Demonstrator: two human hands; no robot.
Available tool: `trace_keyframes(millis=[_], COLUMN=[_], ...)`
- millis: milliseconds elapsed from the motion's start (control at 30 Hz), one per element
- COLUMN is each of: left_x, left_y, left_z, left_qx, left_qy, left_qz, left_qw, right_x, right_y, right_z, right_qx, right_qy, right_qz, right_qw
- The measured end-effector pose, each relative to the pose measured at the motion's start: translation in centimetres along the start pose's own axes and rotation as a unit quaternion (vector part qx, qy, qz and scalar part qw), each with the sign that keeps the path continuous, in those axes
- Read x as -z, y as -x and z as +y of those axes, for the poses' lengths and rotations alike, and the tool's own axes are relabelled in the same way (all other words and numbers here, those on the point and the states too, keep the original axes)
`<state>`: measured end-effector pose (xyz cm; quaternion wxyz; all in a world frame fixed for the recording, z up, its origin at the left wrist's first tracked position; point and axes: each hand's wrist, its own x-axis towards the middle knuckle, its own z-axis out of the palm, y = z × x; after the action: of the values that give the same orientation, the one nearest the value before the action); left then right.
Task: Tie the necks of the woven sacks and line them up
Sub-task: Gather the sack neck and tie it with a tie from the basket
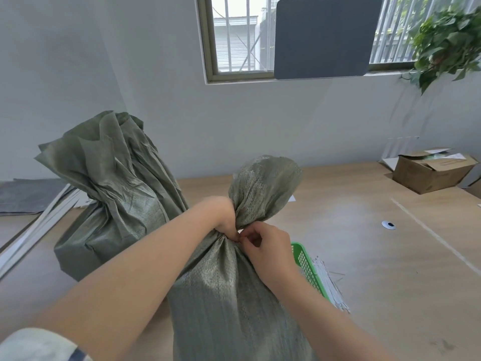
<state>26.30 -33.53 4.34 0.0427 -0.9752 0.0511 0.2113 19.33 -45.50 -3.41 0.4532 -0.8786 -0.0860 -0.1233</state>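
Observation:
A full grey-green woven sack stands on the table right in front of me, its neck gathered and its top flaring above. My left hand is clenched around that neck from the left. My right hand pinches at the neck from the right; whatever tie it holds is hidden by the fingers. A second grey-green woven sack stands behind and to the left, its neck cinched and its top fanned out.
A green plastic basket with a bundle of thin white ties sits just right of the near sack. A cardboard box is at the far right. Flat grey sacks and white strips lie far left. The wooden table runs to the wall.

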Motion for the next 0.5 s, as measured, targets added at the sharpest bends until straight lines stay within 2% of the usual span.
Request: trace_keyframes(millis=[67,100,200,267,400,500], left_x=[-0.1,-0.1,-0.2,-0.5,-1.4,-2.1], left_y=[-0.6,-0.8,-0.6,-0.5,-0.1,0.5], left_z=[-0.8,-1.2,-2.4,-3.0,-2.9,-2.2], left_qx=[0.001,0.012,0.062,0.070,0.049,0.030], left_qy=[0.040,0.093,0.289,0.365,0.435,0.465], left_qz=[-0.029,-0.043,-0.084,-0.094,-0.079,-0.059], left_qw=[0.999,0.995,0.951,0.924,0.896,0.883], right_x=[-0.2,-0.3,-0.4,-0.4,-0.4,-0.3], right_y=[0.0,0.0,-0.1,-0.3,-0.7,-0.9], right_z=[0.2,0.2,0.5,0.6,0.5,0.4], right_qx=[0.019,0.028,0.049,0.047,0.019,0.021], right_qy=[0.007,0.010,0.008,0.008,0.010,-0.012], right_qz=[0.006,0.008,0.016,0.006,-0.028,-0.016], right_qw=[1.000,1.000,0.999,0.999,0.999,1.000])
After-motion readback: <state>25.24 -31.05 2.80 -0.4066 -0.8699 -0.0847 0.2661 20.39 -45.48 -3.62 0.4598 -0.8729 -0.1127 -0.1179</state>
